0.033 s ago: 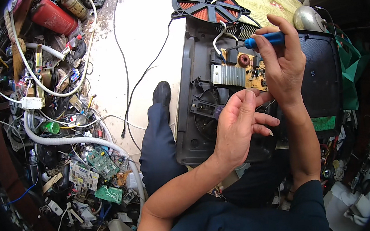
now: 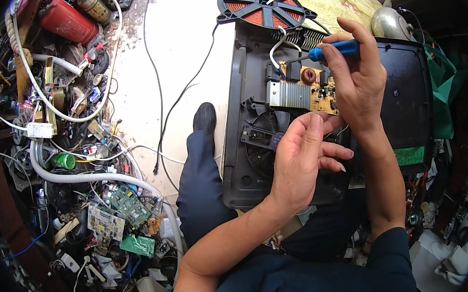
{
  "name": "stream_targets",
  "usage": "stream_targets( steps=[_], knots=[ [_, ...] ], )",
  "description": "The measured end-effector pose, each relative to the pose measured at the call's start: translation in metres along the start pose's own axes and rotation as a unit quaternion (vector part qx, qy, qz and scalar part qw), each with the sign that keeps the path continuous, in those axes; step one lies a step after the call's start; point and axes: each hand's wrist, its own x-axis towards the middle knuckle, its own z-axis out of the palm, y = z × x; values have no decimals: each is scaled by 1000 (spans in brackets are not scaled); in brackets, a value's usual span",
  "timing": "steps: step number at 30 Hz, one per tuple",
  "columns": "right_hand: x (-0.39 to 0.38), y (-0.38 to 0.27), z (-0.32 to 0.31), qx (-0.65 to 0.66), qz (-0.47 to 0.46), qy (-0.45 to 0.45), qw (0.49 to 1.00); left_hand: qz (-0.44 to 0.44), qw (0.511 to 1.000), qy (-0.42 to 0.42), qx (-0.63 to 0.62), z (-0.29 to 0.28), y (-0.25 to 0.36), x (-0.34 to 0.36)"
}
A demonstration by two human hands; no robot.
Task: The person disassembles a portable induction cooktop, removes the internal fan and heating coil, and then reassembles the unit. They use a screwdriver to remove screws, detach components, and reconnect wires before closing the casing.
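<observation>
My right hand (image 2: 361, 81) is closed around the blue handle of a screwdriver (image 2: 338, 51). Its thin shaft points left, over the top of a tan circuit board (image 2: 323, 95); whether the tip touches anything is hard to tell. Beside the board's lower edge is my left hand (image 2: 306, 158), palm turned up and fingers apart; whether its index finger touches the board is hidden. The board carries a ribbed silver heat sink (image 2: 288, 94) and a copper ring coil (image 2: 309, 76). It sits in an open black appliance housing (image 2: 236, 168), with a fan (image 2: 267, 137) below the heat sink.
A round copper heating coil (image 2: 265, 6) lies at the housing's far end, wired to the board. A black cover panel (image 2: 405, 88) lies to the right. Scrap boards (image 2: 129, 205), hoses and cables heap on the left. A black cord (image 2: 182, 91) crosses the pale floor (image 2: 134, 122).
</observation>
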Motion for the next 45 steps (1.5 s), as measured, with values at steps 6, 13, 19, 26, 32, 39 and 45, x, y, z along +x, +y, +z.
stream_targets(
  steps=[6,13,19,26,32,39,45],
  knots=[
    [1,-1,3,5,6,-4,1000,3,1000,0,1,0,1,0],
    [4,-4,1,12,18,-30,999,2,1000,5,5,2,1,-1],
    [19,-17,-6,30,54,-106,992,2,1000,11,-5,0,0,-2],
    [25,-11,-10,-247,-146,-123,950,-3,1000,15,-11,0,0,-1],
    [28,-29,-7,8,78,-147,986,4,1000,19,-6,-1,1,-2],
    [31,-24,-5,-92,-4,-160,983,4,1000,19,-7,0,2,-4],
    [32,-6,2,-193,-105,-91,971,5,1000,17,-1,-1,2,-4]
  ],
)
